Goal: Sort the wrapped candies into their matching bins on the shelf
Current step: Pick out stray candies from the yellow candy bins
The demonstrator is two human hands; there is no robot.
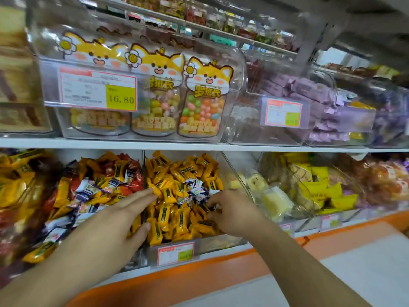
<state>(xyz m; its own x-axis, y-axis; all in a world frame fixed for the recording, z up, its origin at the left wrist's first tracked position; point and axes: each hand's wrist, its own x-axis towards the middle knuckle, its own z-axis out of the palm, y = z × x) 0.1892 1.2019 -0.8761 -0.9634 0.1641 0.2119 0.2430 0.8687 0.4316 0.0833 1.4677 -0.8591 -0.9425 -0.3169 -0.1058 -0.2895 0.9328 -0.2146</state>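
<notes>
On the left, the mixed bin holds red, yellow and white-and-blue candies all jumbled up, and the left hand lies flat with straight fingers across the wall between that bin and the yellow bin, holding nothing. In the yellow bin a small bunch of white-and-blue candies sits on top of the yellow candies, and the right hand curls its fingers down just beside that bunch, but I cannot tell if it has one pinched yet. The wrappers look slippery, so a white-and-blue candy could slide under the yellow ones, or a yellow one could get grabbed too.
</notes>
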